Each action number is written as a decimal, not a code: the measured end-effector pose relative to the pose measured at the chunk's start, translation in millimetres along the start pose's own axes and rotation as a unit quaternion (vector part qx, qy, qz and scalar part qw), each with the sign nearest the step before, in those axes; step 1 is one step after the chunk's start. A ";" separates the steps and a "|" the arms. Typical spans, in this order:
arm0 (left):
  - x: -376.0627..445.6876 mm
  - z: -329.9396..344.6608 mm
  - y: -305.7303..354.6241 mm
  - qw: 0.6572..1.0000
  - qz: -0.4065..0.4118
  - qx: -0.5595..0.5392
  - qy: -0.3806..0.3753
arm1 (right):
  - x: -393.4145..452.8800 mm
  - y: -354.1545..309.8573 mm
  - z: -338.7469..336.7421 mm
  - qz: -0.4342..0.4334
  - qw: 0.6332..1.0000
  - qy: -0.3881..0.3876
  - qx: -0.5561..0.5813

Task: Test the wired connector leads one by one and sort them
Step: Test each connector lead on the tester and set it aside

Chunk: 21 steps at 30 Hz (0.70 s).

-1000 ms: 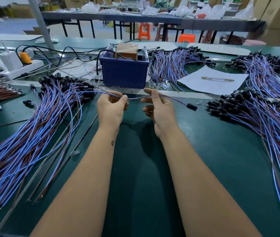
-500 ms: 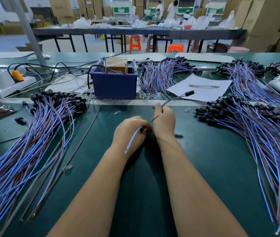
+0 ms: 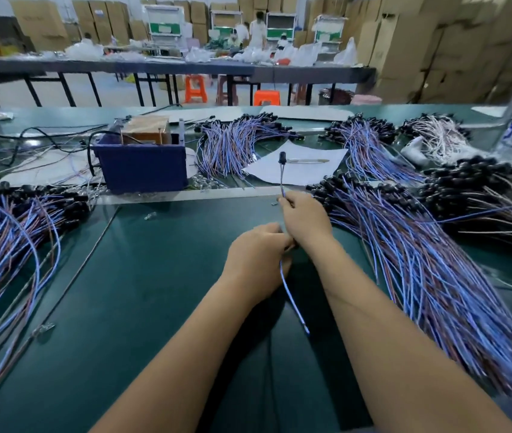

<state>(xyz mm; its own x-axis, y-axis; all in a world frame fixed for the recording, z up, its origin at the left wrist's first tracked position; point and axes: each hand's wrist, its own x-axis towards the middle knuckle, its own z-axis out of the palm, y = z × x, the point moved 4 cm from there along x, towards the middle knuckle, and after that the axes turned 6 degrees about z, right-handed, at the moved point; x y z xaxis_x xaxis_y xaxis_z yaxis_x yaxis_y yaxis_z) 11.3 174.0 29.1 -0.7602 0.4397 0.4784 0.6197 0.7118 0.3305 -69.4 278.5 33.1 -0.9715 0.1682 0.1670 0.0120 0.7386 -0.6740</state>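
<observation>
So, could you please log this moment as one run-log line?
left hand: grips lead | right hand: pinches lead, black connector pointing up | piles either side | blue bin behind

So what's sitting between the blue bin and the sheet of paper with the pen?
In the head view, a fanned bundle of blue leads lies between the blue bin and the paper.

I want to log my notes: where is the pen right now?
The pen lies on the white paper, right of the blue bin, just beyond the right hand.
</observation>
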 end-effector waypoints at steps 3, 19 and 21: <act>19.2 20.8 34.2 1.000 0.026 -0.013 0.008 | 4.4 23.4 -41.2 -0.009 0.996 0.040 -0.078; 35.4 58.8 40.1 0.987 0.006 -0.139 -0.082 | 5.2 43.6 -77.4 -0.016 0.943 0.137 -0.303; 29.0 46.0 12.3 0.991 -0.046 -0.115 -0.058 | 2.9 20.7 -58.7 -0.051 0.950 0.113 -0.288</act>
<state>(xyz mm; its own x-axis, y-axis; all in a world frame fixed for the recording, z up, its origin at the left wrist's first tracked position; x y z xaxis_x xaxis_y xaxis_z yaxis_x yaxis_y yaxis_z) -12.1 220.7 9.6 -0.8251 0.4474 0.3449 0.5639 0.6150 0.5512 -58.0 332.6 61.9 -0.8999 0.1649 0.4036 0.1116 0.9820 -0.1524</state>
